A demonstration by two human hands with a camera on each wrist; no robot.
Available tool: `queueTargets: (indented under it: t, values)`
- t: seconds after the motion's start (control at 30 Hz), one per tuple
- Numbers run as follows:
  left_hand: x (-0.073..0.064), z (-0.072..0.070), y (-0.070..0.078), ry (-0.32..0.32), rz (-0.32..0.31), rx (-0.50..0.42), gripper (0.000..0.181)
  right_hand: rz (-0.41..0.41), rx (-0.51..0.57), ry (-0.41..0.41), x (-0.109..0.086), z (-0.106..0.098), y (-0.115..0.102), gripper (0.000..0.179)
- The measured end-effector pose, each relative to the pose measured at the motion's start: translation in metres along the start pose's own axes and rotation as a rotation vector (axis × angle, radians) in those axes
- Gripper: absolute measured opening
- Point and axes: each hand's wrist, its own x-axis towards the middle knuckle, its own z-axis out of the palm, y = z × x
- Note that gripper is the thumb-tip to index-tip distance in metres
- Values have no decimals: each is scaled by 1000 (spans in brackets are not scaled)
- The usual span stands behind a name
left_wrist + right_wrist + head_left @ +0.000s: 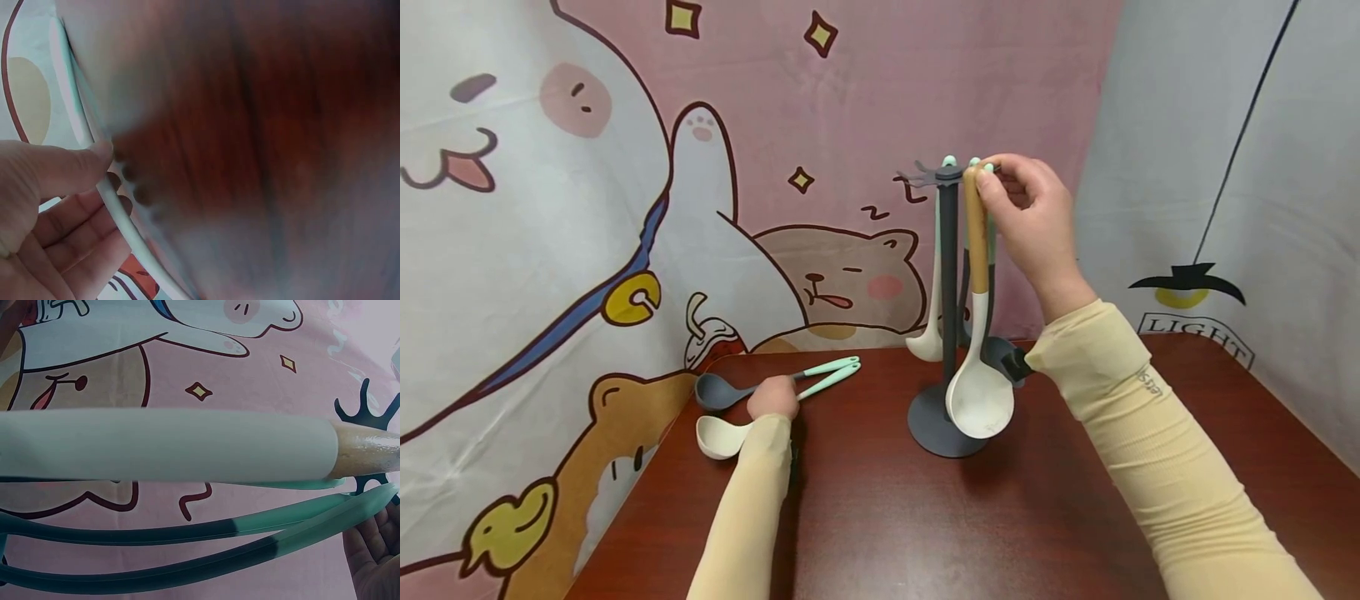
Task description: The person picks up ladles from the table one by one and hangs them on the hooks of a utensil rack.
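Note:
My right hand (1036, 212) pinches the top of a white ladle's wooden handle (976, 242), right at the hooks of a dark grey utensil stand (949, 283). The ladle's white bowl (981, 404) hangs down in front of the stand's round base. At the left, my left hand (772, 398) grips a white ladle (721, 438) with a mint handle end, low over the table. Thumb and fingertips meet on its white shaft (128, 231) in the left wrist view. Just behind it lies a dark grey ladle (713, 393), also mint at its end.
Other utensils hang on the stand: a white one (927, 343) at its left and dark ones with mint handles (300, 547) behind the wooden-handled ladle. The reddish-brown table (865, 517) ends at a cartoon-printed cloth (850, 100) behind.

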Motion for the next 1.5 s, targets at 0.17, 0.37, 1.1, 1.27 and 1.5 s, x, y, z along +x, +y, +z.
queueTargets:
  t: [0.17,0.37,1.1,1.27,1.5]
  values:
    - [0,1,0,0,-7,4,16,-6,-4,-4,0,1,0,32]
    - [2,1,1,17,32,-10,17,-2,-4,-3,-1,1,-1,33]
    - [-4,-24,45,154,172,-315,6,4,-15,1,0,0,0,34]
    - [-5,-29,55,217,210,-381,13,6,-13,0,0,0,0,34]
    - [-9,-42,72,255,254,-534,10,2,-9,5,-1,0,-1,33]
